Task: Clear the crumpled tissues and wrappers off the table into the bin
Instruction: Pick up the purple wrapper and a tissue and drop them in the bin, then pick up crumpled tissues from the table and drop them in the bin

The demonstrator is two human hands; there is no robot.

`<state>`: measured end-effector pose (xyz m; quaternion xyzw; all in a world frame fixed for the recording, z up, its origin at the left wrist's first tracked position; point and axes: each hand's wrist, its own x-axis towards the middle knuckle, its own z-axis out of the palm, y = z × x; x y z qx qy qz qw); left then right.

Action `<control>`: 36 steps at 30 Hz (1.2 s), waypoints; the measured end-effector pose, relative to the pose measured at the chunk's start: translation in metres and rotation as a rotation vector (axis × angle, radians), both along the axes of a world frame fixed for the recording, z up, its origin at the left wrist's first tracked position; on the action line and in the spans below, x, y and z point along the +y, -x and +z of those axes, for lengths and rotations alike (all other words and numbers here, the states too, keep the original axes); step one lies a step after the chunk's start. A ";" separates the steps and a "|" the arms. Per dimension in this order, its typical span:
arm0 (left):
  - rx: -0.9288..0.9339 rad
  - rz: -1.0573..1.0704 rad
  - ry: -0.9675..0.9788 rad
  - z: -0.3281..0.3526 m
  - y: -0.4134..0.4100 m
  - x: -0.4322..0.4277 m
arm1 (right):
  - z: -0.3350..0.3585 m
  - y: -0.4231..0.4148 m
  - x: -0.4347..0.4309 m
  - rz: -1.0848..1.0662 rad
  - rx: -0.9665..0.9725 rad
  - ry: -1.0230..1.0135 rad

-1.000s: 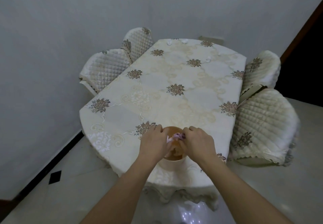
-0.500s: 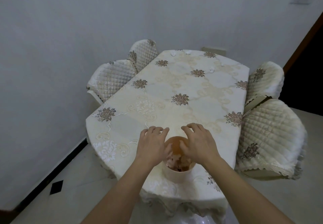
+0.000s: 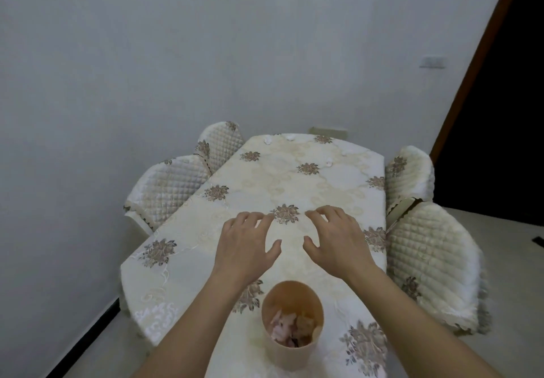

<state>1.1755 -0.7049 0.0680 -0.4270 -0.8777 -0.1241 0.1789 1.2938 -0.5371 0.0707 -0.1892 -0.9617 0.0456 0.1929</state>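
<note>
I am standing at the counter [image 3: 182, 262], its far end carrying small white tissues [image 3: 268, 140] well apart from me. The bin [image 3: 291, 351] is sitting near my edge, already holding crumpled pink and tan scraps. My left hand [image 3: 245, 246] and right hand [image 3: 335, 243] are hovering beyond it — each grip wide, holding nothing. Step in hand: reaching out for more; next, I judge, a long stretch to that far litter.

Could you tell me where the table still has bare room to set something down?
The middle of the table is bare, between the hands and the small white scraps at the far end. The near edge holds the bin.
</note>
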 end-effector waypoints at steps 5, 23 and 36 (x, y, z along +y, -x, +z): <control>0.002 -0.132 -0.012 0.006 -0.010 0.029 | 0.005 -0.034 0.016 -0.139 0.031 0.002; -0.081 -0.792 0.041 -0.031 -0.185 0.155 | -0.023 -0.288 0.018 -0.864 -0.023 0.073; -0.070 -0.974 0.083 -0.053 -0.289 0.283 | -0.054 -0.387 0.113 -1.004 -0.014 0.142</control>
